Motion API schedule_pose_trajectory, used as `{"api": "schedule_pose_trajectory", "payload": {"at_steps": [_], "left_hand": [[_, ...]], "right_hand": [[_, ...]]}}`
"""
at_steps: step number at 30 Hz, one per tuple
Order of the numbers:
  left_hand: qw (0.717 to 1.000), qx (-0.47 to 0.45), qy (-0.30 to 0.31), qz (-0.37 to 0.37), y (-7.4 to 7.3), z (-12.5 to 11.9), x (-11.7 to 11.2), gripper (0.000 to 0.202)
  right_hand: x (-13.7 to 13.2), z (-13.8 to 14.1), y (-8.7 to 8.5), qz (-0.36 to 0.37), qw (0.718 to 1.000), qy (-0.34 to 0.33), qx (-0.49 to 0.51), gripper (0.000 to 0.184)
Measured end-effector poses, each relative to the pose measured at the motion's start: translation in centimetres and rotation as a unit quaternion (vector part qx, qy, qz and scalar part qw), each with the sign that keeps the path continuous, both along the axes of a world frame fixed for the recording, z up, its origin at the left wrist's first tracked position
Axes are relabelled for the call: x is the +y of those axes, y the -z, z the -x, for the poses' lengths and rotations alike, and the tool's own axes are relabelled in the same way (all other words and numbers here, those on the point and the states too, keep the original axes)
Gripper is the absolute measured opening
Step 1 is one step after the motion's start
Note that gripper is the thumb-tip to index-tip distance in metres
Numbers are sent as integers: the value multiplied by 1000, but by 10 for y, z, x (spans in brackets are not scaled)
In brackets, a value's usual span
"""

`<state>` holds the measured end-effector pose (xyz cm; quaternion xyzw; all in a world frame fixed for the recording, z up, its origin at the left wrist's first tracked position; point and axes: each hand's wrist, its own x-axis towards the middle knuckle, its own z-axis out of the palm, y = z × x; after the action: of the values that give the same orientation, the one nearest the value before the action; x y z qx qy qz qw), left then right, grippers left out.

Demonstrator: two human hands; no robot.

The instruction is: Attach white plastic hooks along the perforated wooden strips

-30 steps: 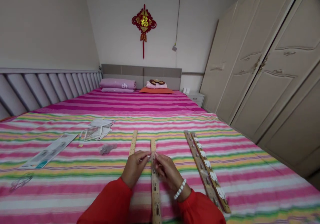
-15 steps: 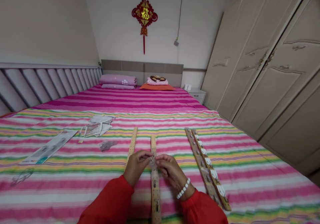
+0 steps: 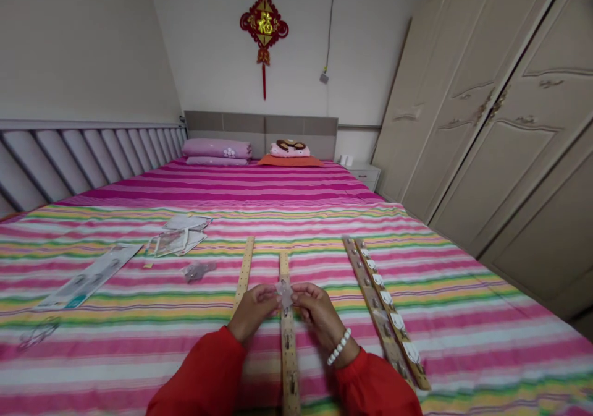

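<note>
Now, fingers (image 3: pixel 272 292): both sets are pinched narrow, tips nearly meeting, and between them they hold a small clear piece (image 3: pixel 283 293).
Left hand (image 3: pixel 252 312): grips the piece's left edge, knuckles just above the bed.
Right hand (image 3: pixel 319 314): grips the right edge; a white bead bracelet (image 3: pixel 340 347) sits at the wrist.
Clear piece: held up just over the middle strip (image 3: pixel 288 349), at about the middle of its length. I cannot tell whether it touches the wood.
Middle strip: pale wood with holes, lying lengthways on the striped bed (image 3: pixel 115 335). A few dark metal fittings sit on the near part; the far part looks bare.
Left strip (image 3: pixel 244 272): just beside it, holes only, nothing fitted that I can see.
Right pair of strips (image 3: pixel 365 286): well apart to my right, lined end to end with studs and white caps (image 3: pixel 391 322).
Progress, my reading: the right pair is finished, the middle strip is partly fitted, the left strip is untouched.
Loose stock: a small bag (image 3: pixel 197 272), flat packets (image 3: pixel 178 240) and a long card (image 3: pixel 88 277) lie off to the left.
Change since a second ago: my fingertips were lower, against the strip. The piece has risen into view and both hands have drawn slightly nearer me.
</note>
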<state>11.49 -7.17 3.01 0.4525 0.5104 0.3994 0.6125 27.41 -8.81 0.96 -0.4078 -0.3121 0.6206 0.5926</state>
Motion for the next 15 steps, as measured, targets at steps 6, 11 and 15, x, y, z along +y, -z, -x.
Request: {"api": "schedule_pose_trajectory", "payload": {"at_steps": [6,11,15], "left_hand": [[1000,-7,5,-29,2,-7,19,38],[999,7,-16,-31,3,-15,53,30],[998,21,-42,-48,10,-23,77,24]], "right_hand": [[18,0,5,8,999,10,-42,22],[44,3,2,0,997,57,-55,19],[63,5,7,-3,995,87,-42,19]]}}
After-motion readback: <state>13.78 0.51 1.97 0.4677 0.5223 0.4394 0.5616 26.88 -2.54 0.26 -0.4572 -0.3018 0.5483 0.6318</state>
